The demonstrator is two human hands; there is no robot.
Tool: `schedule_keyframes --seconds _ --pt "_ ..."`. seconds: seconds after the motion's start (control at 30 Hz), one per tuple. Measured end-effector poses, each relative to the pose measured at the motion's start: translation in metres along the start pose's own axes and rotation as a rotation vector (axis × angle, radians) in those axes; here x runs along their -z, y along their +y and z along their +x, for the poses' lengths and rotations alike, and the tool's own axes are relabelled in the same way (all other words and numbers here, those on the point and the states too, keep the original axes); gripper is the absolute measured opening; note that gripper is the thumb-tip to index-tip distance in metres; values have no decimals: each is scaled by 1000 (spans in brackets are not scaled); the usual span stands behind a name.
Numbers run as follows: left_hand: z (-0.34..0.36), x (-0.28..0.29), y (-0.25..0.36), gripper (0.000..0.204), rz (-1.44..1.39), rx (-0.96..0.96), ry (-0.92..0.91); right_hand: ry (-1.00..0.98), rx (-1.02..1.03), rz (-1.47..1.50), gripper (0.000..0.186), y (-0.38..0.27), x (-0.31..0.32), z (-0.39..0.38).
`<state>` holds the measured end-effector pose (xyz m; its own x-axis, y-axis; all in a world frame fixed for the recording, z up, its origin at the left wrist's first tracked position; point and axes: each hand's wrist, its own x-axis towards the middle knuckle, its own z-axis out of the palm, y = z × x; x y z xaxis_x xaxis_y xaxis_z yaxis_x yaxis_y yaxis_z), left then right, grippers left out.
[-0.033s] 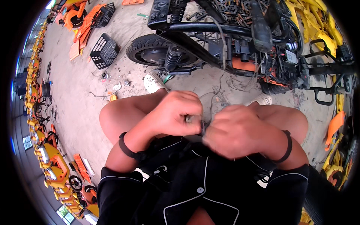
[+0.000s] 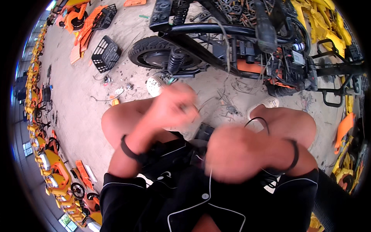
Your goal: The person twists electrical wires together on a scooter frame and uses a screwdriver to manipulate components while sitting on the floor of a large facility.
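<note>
My left hand (image 2: 176,106) is raised over the gap between my knees, fingers curled and smeared by motion. Lower and to its right, my right hand (image 2: 234,152) is balled into a blurred fist in front of my black shirt. What either one holds is too blurred or hidden to name. A thin black cable (image 2: 259,118) arches out from behind the right hand, and more dark cable (image 2: 271,179) hangs below that wrist. Between my thighs sits a dark boxy piece (image 2: 204,132), partly covered.
A stripped black scooter frame (image 2: 205,29) with its wheel (image 2: 150,54) lies ahead. Black crates (image 2: 106,54) and orange panels (image 2: 83,38) are at the far left, yellow panels (image 2: 322,23) at the far right. Loose wires (image 2: 230,106) litter the concrete floor.
My hands have drawn apart: the left went up and left, the right slightly down. The dark boxy piece and the cable arch have come into sight.
</note>
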<state>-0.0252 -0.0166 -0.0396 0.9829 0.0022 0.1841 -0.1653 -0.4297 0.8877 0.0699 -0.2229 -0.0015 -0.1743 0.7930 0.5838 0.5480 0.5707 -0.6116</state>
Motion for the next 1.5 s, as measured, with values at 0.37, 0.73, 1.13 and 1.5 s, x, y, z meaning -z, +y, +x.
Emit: schedule_keyframes --seconds 0.37,0.73,1.13,1.5 --pt "-4 18 44 20 -391 110 109 85 -509 74 22 42 80 -27" --pt "4 18 48 21 -405 33 143 24 -549 229 24 48 67 -16" --pt "8 27 35 19 82 248 -8 113 -603 519 32 46 74 -5" --pt "17 6 34 26 -33 -30 4 -22 -597 527 32 56 72 8"
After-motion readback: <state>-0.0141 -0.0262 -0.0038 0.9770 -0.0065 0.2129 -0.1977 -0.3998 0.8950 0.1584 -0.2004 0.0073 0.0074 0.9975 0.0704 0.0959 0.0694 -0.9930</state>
